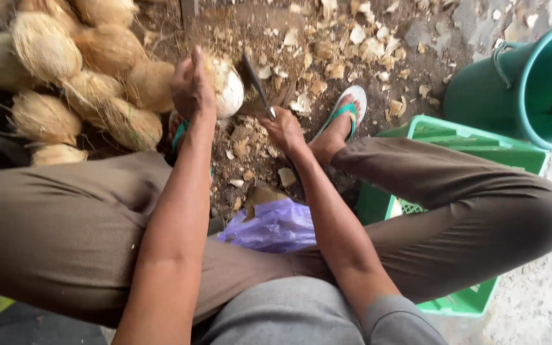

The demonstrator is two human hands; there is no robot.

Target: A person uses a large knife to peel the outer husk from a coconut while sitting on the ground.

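Note:
My left hand grips a pale, partly peeled coconut and holds it down on the ground in front of me. My right hand is closed around the handle of a dark-bladed knife, whose blade rises toward the coconut's right side. Whether the blade touches the coconut I cannot tell. Both forearms reach out over my knees in brown trousers.
A pile of several husked brown coconuts lies at the upper left. Husk chips litter the ground ahead. My foot in a green sandal rests right of the knife. A green crate and teal bucket stand right; a purple bag lies between my legs.

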